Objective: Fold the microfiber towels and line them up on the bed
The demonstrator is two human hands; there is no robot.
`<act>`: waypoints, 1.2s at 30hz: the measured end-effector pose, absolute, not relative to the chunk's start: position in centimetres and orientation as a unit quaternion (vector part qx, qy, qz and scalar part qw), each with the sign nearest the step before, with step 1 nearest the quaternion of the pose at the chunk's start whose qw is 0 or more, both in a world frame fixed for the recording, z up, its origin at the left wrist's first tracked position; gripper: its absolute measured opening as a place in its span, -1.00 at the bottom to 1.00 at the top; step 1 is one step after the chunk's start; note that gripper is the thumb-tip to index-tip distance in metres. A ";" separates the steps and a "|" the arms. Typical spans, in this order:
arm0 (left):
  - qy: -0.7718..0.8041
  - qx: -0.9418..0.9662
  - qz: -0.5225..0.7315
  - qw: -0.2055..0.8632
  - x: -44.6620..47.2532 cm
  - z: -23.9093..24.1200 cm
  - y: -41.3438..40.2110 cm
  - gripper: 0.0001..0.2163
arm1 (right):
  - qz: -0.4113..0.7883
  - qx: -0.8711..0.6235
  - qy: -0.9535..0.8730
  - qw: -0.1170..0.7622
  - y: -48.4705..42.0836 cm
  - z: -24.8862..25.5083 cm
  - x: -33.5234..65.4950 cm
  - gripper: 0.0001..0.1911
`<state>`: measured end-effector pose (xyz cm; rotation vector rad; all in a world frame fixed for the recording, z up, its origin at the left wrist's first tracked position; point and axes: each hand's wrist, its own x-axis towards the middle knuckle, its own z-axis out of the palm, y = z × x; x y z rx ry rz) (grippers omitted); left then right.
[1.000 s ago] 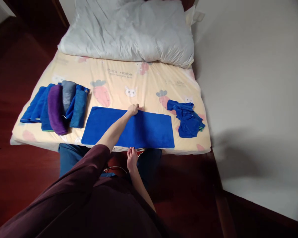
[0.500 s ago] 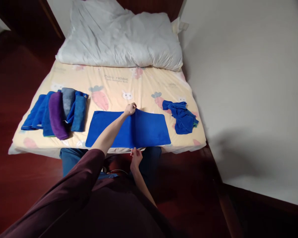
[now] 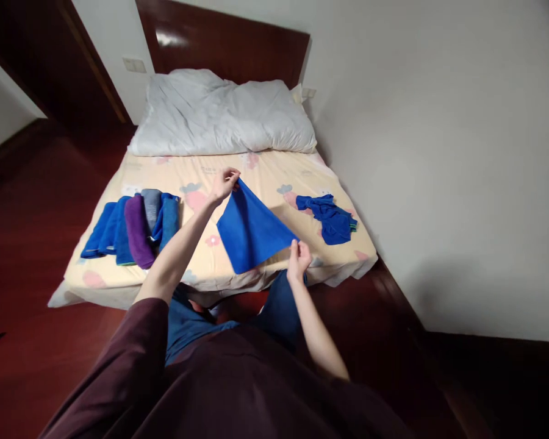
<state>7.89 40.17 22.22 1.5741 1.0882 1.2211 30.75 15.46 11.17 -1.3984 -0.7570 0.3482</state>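
Note:
A blue towel [image 3: 251,235] is stretched at a slant between my two hands, just over the front part of the bed. My left hand [image 3: 226,183] pinches its upper corner, farther from me. Closer in and to the right, my right hand [image 3: 298,259] is closed on another corner. The towel's lower end hangs toward the bed's front edge; whether it touches the sheet I cannot tell. To the left lie several rolled towels side by side, among them a purple one [image 3: 139,231] and a grey one [image 3: 151,207]. On the right sits a crumpled heap of blue cloth [image 3: 332,219].
The bed [image 3: 89,268] has a yellow sheet with carrot and rabbit prints. A bunched white quilt [image 3: 224,125] lies across its far end, before a dark wooden headboard [image 3: 229,46]. A pale wall [image 3: 439,152] runs along the right side.
The blue towel lay flat on the bed; now it is lifted and turned aslant. My right hand has moved up and right with a corner. The head view has tilted upward.

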 end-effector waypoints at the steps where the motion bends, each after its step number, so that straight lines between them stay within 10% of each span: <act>1: 0.421 0.626 0.507 0.417 6.6 23.4 39.9 -0.81 | 0.136 -0.612 -0.348 0.697 16.8 12.9 31.7 -0.48; 14: 0.359 0.643 0.617 0.279 -6.2 34.3 34.7 -0.56 | 0.143 -0.411 -0.556 0.708 28.3 32.1 32.8 -0.54; 25: 0.447 0.691 0.523 0.224 -9.2 33.2 25.0 -0.60 | 0.273 -0.471 -0.540 0.641 21.1 29.0 34.0 -0.52; 36: 0.544 0.575 0.428 0.435 -10.7 30.2 14.3 -0.51 | 0.371 -0.578 -0.531 0.496 11.3 28.6 35.5 -0.46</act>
